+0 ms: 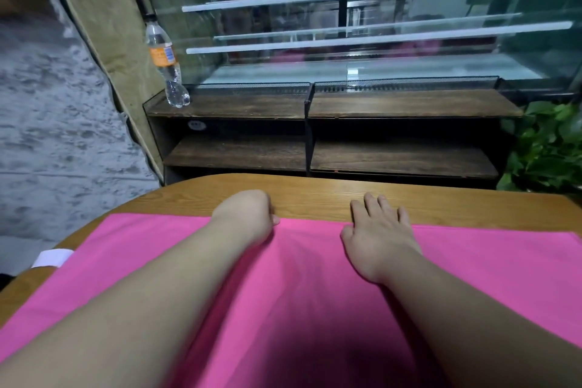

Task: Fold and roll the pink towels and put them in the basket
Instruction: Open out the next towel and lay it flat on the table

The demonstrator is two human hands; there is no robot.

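towel (299,261), bright pink, lies spread flat across the wooden worktop (315,192), covering most of its near part and running off the bottom of the view. its far edge stops short of the worktop's far rim, so a strip of bare wood shows beyond it. soft creases run through the cloth between the two forearms.

left hand (248,214) sits at the towel's far edge with its fingers curled under and out of sight. only a thumb tip pokes out at the hem, and whether it pinches the cloth cannot be told. right hand (378,230) lies palm down on the same edge, fingers straight and a little spread, holding nothing. its palm rests on the towel and its fingertips on the bare wood just past it. both bare forearms reach in from the bottom, blurred near the camera.

beyond the worktop stands a dark wooden shelf unit (393,104) with two levels. a clear plastic bottle (163,63) with an orange label stands upright on its top board at the left end. behind the unit is a glass display case (346,25) with pale shelves. green plant leaves (548,148) show at the right. a brown cardboard panel (107,41) leans against a grey wall (41,123) at the left. a small white thing (52,257) shows at the worktop's left edge, too unclear to name.
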